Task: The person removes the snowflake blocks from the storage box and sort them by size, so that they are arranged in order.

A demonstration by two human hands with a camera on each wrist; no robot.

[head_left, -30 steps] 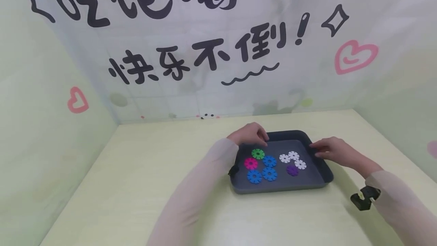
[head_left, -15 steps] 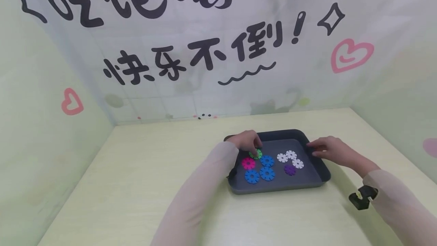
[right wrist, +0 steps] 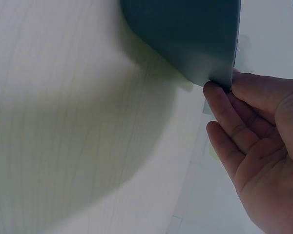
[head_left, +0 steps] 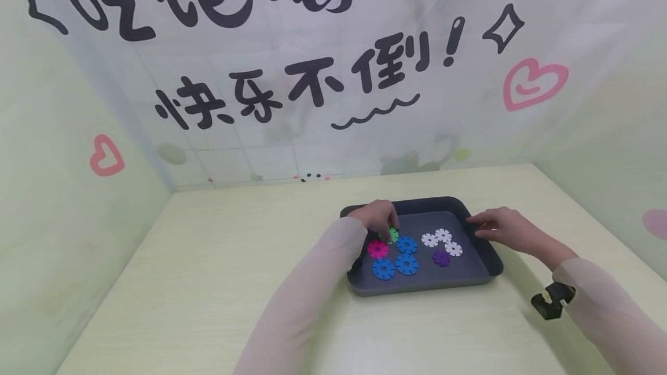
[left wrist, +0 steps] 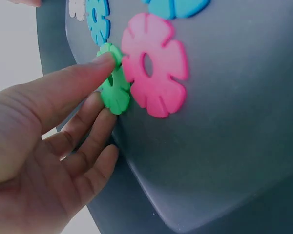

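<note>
In the head view a dark grey tray (head_left: 424, 285) holds several flat, notched plastic flower discs. My left hand (head_left: 376, 214) reaches over its left side. The left wrist view shows that hand pinching a green disc (left wrist: 118, 92), thumb on its face and fingertips at its far edge. Right beside it lies a pink disc (left wrist: 163, 90). Blue discs (head_left: 411, 265) sit close by in the tray. With thumb and fingers, my right hand (right wrist: 263, 141) grips the tray's right rim (right wrist: 224, 73). Nearest to it are several white discs (head_left: 456, 250) and a purple disc (head_left: 444, 261).
The tray stands on a pale wood-grain table (head_left: 208, 282). Behind it rises a back wall (head_left: 292, 149) with black lettering, and side walls (head_left: 47, 190) flank the table. A black strap device (head_left: 557, 300) sits on the right wrist.
My left hand has come down from above the tray's far left side onto the green disc and now pinches it. My right hand stays on the rim. The head view has shifted slightly.
</note>
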